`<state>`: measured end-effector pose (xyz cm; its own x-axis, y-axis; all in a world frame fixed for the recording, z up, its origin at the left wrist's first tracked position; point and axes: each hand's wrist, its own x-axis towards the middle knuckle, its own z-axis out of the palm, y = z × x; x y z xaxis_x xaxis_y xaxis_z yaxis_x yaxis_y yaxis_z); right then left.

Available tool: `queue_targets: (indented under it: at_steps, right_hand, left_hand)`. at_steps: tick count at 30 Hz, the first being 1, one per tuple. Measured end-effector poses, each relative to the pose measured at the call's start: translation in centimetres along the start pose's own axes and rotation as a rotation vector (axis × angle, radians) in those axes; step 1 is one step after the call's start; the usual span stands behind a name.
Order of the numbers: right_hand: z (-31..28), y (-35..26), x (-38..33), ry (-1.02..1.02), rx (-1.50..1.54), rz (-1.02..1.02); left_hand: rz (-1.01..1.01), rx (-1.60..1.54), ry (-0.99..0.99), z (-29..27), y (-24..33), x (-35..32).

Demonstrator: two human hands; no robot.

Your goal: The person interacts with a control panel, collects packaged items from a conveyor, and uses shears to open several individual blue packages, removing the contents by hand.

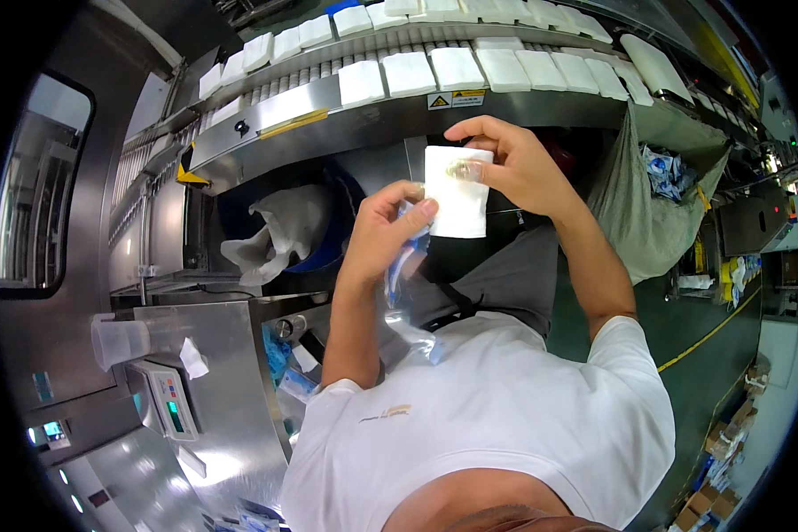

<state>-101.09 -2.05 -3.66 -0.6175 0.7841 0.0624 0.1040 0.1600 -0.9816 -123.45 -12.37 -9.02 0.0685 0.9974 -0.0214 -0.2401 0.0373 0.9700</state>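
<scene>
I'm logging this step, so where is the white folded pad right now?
Head view, centre: the white folded pad is held up in the right hand, beside the left hand, below the conveyor.

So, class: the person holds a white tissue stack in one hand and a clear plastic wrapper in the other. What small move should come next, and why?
Probably bring the wrapper up to the white tissue stack. The right hand pinches the stack by its top edge in front of the chest, while the left hand grips the wrapper's upper end right beside it, the rest hanging loose below. The two are nearly touching.

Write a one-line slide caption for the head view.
Right hand holds a white pad, left hand a clear wrapper, below a conveyor of pads.
</scene>
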Motion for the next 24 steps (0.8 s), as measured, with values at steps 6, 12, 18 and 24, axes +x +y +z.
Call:
queue_targets:
  at_steps: [6,12,18,24]
  right_hand:
    - [1.9,3.6,1.8,-0.084,0.308,0.219]
    - [1.4,3.5,7.4,-0.159,0.123,0.151]
    - [-4.9,2.5,25.0,0.082,-0.233,0.0]
    - [-8.9,6.8,41.6,0.193,-0.455,-0.094]
  left_hand:
    - [-0.157,-0.217,0.24,-0.5,-0.6,0.4]
    - [0.001,-0.01,0.44,-2.1,-1.8,0.4]
    - [0.02,0.093,0.556,-6.0,-2.7,-4.1]
    - [-0.049,0.032,0.689,-7.9,-4.9,-8.2]
